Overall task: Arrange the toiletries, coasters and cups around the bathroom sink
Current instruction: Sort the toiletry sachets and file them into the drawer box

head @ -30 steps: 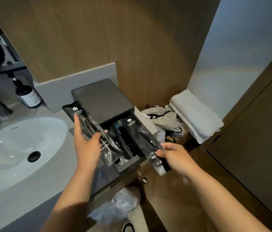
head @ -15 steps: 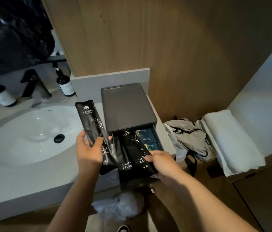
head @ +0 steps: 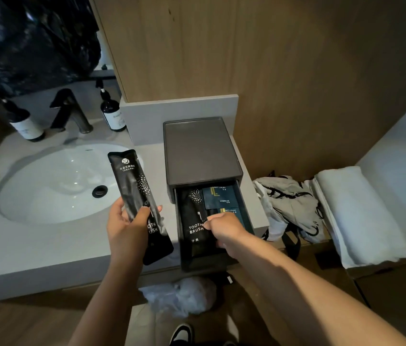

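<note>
My left hand (head: 127,228) grips a black toothbrush packet (head: 134,186), held upright over the counter between the white sink (head: 54,183) and a dark grey drawer box (head: 197,148). The box's drawer (head: 248,216) is pulled out. Inside it a second black toothbrush packet (head: 194,221) lies flat on the left, with dark blue sachets (head: 219,197) on the right. My right hand (head: 224,227) reaches into the drawer, its fingertips on the lying packet's right edge; I cannot tell whether they pinch it.
Two dark pump bottles (head: 112,113) (head: 26,124) and a black tap (head: 69,111) stand behind the sink. Right of the counter lie a grey patterned cloth bag (head: 289,203) and a folded white towel (head: 356,213). A crumpled clear plastic bag (head: 179,295) lies on the floor below.
My right hand has laid its toothbrush packet flat into the drawer and now rests at its edge. My left hand still holds the other packet, a little further from the drawer.
</note>
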`<state>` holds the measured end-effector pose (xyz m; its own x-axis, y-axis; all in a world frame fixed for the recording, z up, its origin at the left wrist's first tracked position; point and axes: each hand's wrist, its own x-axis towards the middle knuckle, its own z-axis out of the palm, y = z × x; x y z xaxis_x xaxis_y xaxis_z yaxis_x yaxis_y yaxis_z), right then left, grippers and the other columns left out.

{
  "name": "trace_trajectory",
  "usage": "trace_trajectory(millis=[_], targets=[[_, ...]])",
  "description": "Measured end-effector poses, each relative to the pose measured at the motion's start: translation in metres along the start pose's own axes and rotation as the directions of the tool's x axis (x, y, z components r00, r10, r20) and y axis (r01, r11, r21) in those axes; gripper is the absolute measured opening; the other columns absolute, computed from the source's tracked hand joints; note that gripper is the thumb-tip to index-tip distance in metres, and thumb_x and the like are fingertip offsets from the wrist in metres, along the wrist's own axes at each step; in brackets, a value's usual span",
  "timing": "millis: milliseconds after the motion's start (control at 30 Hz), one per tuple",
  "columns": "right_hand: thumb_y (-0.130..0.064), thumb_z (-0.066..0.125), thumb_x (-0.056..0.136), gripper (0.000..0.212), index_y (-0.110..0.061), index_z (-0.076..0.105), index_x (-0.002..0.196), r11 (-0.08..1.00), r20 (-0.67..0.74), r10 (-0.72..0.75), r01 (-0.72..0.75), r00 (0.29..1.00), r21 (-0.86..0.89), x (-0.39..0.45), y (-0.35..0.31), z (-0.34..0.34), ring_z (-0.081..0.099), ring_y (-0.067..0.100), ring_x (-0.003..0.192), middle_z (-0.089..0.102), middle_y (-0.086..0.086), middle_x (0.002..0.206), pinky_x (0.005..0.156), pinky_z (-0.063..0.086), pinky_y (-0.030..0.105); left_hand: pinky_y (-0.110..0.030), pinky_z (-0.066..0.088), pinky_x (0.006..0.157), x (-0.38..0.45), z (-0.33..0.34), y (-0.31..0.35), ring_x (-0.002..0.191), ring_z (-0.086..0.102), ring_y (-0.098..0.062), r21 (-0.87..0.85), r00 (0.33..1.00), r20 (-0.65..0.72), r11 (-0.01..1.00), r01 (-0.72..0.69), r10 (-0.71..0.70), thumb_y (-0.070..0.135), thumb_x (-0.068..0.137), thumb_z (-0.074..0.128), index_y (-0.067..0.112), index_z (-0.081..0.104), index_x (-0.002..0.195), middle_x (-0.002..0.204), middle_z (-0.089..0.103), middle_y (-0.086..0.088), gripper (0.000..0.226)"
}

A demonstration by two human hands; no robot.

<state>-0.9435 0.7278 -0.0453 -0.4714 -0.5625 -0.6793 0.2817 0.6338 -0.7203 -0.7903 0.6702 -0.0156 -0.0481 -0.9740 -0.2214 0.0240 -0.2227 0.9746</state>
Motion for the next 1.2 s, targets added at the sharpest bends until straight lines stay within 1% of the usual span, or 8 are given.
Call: trace_trajectory(millis=[100, 167, 233, 300, 467, 933, 1067, 1200], targets=[[0.004, 0.054, 0.086, 0.027, 0.020, 0.056, 0.108, 0.998, -0.018, -0.024, 0.023, 1.000, -0.060, 0.004, 0.005, 0.007, 0.045, 0.021, 0.083, 0.057, 0.029, 0.090, 0.077, 0.049, 0.040, -0.026, 0.055, 0.055, 0.001, -0.009, -0.001, 0.068, 0.072, -0.011, 0.002, 1.000, -0.013, 1.000, -0.013, 0.013, -0.001, 0.092, 0.054, 0.016, 0.055, 0.107, 0.075, 0.073, 0.001, 0.023], [0.006, 0.051, 0.085, 0.037, 0.020, 0.048, 0.118, 0.994, -0.027, -0.043, 0.040, 0.999, -0.104, 0.006, 0.008, 0.010, 0.053, 0.018, 0.088, 0.058, 0.031, 0.087, 0.065, 0.037, 0.033, -0.027, 0.054, 0.059, 0.001, -0.014, -0.002, 0.068, 0.072, -0.010, 0.014, 1.000, -0.024, 1.000, -0.019, 0.019, 0.000, 0.091, 0.054, 0.018, 0.057, 0.106, 0.072, 0.073, 0.005, 0.023], [0.007, 0.050, 0.083, 0.034, 0.021, 0.050, 0.114, 0.989, -0.033, -0.054, 0.049, 0.998, -0.137, 0.008, 0.008, 0.012, 0.060, 0.024, 0.093, 0.058, 0.037, 0.090, 0.063, 0.036, 0.032, -0.031, 0.055, 0.065, 0.002, -0.017, -0.004, 0.071, 0.072, -0.011, 0.001, 1.000, -0.020, 1.000, -0.018, 0.018, 0.001, 0.091, 0.055, 0.019, 0.057, 0.107, 0.071, 0.074, 0.008, 0.025], [0.006, 0.052, 0.081, 0.023, 0.020, 0.061, 0.097, 0.982, -0.039, -0.075, 0.067, 0.996, -0.176, 0.012, 0.006, 0.011, 0.055, 0.023, 0.073, 0.053, 0.020, 0.079, 0.062, 0.050, 0.037, -0.035, 0.057, 0.070, 0.001, -0.019, -0.003, 0.074, 0.073, -0.015, 0.003, 1.000, -0.005, 1.000, -0.019, 0.019, 0.000, 0.091, 0.055, 0.016, 0.056, 0.112, 0.072, 0.075, 0.006, 0.027], [0.003, 0.059, 0.079, 0.018, -0.007, 0.067, 0.066, 0.940, -0.059, -0.107, 0.082, 0.992, -0.330, 0.016, 0.006, 0.006, 0.061, 0.022, 0.052, 0.062, 0.013, 0.064, 0.067, 0.061, 0.045, -0.046, 0.056, 0.079, 0.002, -0.020, -0.004, 0.083, 0.074, -0.023, -0.019, 0.999, 0.048, 1.000, -0.001, 0.002, -0.002, 0.090, 0.057, 0.014, 0.056, 0.117, 0.088, 0.075, -0.007, 0.032], [-0.015, 0.069, 0.081, 0.016, -0.014, 0.068, 0.065, 0.778, -0.034, -0.344, 0.265, 0.938, -0.570, 0.019, 0.007, -0.001, 0.066, 0.015, 0.084, 0.071, 0.002, 0.079, 0.072, 0.047, 0.021, -0.050, 0.052, 0.091, 0.000, 0.007, -0.023, 0.096, 0.069, -0.037, -0.084, 0.924, 0.324, 0.967, 0.241, -0.202, 0.006, 0.090, 0.060, 0.008, 0.067, 0.105, 0.101, 0.073, -0.017, 0.016], [-0.008, 0.058, 0.087, 0.019, -0.012, 0.063, 0.070, 0.968, -0.013, -0.225, 0.222, 0.974, -0.113, 0.000, 0.003, -0.003, 0.062, 0.015, 0.059, 0.062, 0.004, 0.069, 0.055, 0.055, 0.026, -0.047, 0.051, 0.087, 0.001, 0.017, -0.024, 0.084, 0.068, -0.030, -0.108, 0.930, 0.321, 0.969, 0.223, -0.178, 0.000, 0.089, 0.060, 0.005, 0.066, 0.097, 0.096, 0.073, -0.018, 0.011], [-0.005, 0.055, 0.090, 0.014, -0.002, 0.063, 0.079, 0.959, 0.205, -0.188, 0.134, 0.961, 0.250, -0.027, -0.002, -0.011, 0.057, 0.015, 0.050, 0.061, 0.007, 0.061, 0.048, 0.045, 0.024, -0.033, 0.059, 0.065, 0.005, 0.027, -0.028, 0.074, 0.070, -0.023, -0.086, 0.940, 0.299, 0.977, 0.197, -0.163, -0.004, 0.086, 0.063, -0.001, 0.061, 0.107, 0.101, 0.070, -0.024, 0.022]])
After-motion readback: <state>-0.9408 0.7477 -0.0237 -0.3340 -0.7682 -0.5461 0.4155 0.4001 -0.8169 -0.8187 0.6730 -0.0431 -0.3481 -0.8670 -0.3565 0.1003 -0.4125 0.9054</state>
